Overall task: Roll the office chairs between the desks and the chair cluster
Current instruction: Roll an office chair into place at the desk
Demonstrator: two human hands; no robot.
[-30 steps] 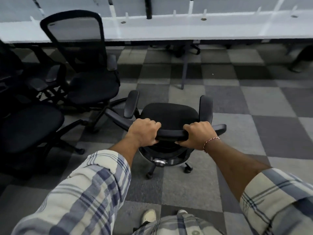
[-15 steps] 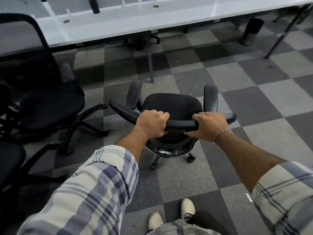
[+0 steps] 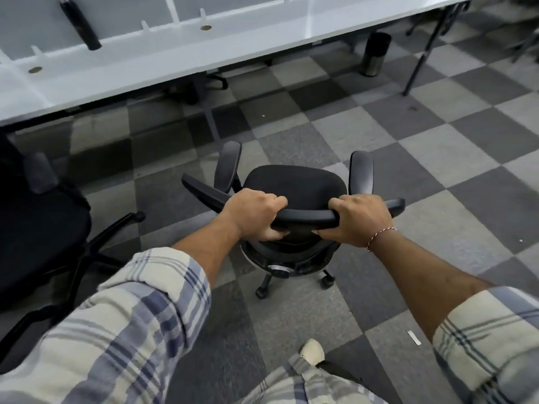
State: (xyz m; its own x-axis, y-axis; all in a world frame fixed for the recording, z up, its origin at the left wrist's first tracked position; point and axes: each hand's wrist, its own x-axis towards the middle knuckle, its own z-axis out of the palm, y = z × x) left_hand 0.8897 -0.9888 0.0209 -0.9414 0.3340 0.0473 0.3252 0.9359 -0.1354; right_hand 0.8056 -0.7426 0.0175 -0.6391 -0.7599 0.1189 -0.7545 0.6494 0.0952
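Office chair (image 3: 294,185) was recorded as gripped by both hands at the top rail of its backrest (image 3: 306,219). Left hand (image 3: 253,214) was curled over the rail left of centre, with the thumb tucked beneath. Right hand (image 3: 361,221) was wrapped round the rail right of centre. A red-and-white thread (image 3: 379,236) was noted at the right wrist. Both forearms were bare below rolled plaid sleeves (image 3: 131,316).

The chair was viewed from behind and above, its seat turned toward the long white desk (image 3: 175,59), with black armrests (image 3: 361,173) flanking the seat. Two castors (image 3: 261,291) were visible beneath, resting on checkered carpet tiles (image 3: 437,158). The chair was located in the open aisle, apart from the desk.

A second black chair (image 3: 38,228) was noted at the left, one base leg pointed toward the held chair without touching it. A dark cylindrical bin (image 3: 374,53) was observed near the desk's right end. One pale shoe (image 3: 312,351) was seen at the lower edge.
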